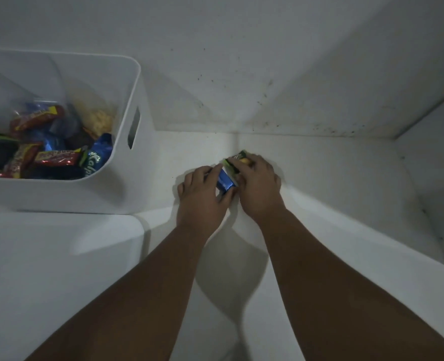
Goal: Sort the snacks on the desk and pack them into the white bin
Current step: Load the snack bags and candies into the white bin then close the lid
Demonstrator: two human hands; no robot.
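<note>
Both my hands meet on the white desk (319,194) near the wall corner. My left hand (202,196) grips a small blue snack packet (225,181) with its fingers curled over it. My right hand (258,186) holds a green-edged snack packet (237,158), whose far end sticks out past my fingers. The two packets touch between my hands. The white bin (127,82) stands at the left, with red, blue and green snack wrappers (56,157) piled inside.
White walls close off the desk at the back and at the right, meeting in a corner just beyond my hands. The bin has a handle slot (134,127) on the side facing my hands. A lower white surface (46,256) lies at the front left.
</note>
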